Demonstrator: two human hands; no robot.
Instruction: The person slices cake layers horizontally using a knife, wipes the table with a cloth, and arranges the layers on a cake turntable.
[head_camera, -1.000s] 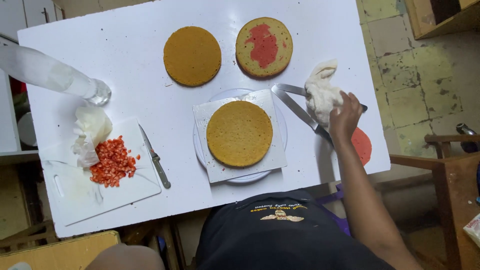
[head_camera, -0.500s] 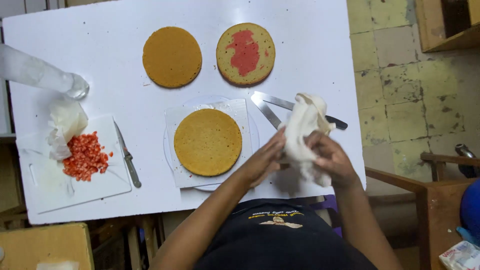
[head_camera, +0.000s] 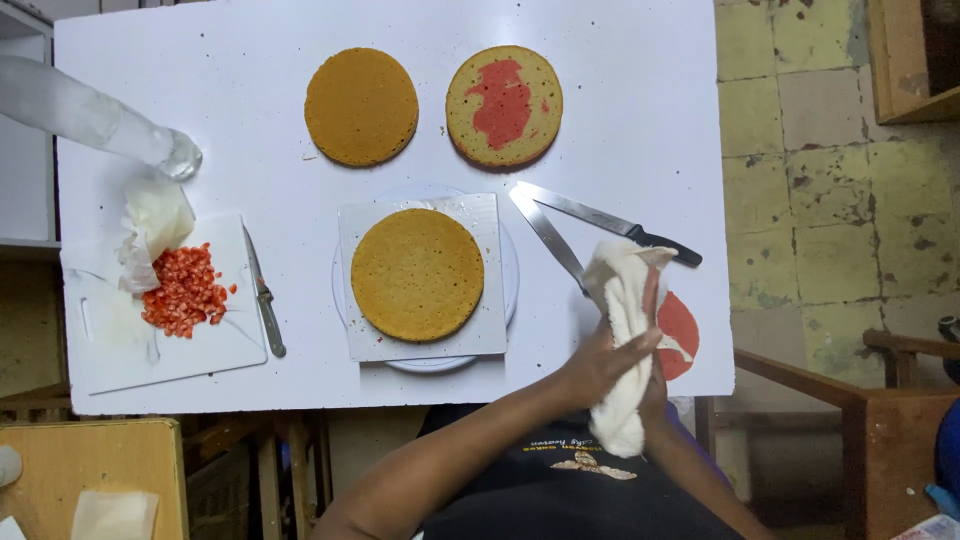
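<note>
Both hands close on a white piping bag (head_camera: 622, 340) at the table's (head_camera: 250, 130) near right corner; the left hand (head_camera: 600, 362) wraps its fingers around the bag's middle from the left, and the right hand (head_camera: 655, 385) presses it from behind, mostly covered by the bag, so how its fingers lie cannot be made out; the bag's long axis runs near-upright in the view, its upper end toward the two long knives (head_camera: 600, 225) and its lower end over the person's chest; the cake layer on the white board (head_camera: 417, 274) lies to the bag's left, on the left hand's side; a red disc (head_camera: 680, 330) just right of the bag is partly hidden, its nature unclear; the bag's tip is not distinguishable.
</note>
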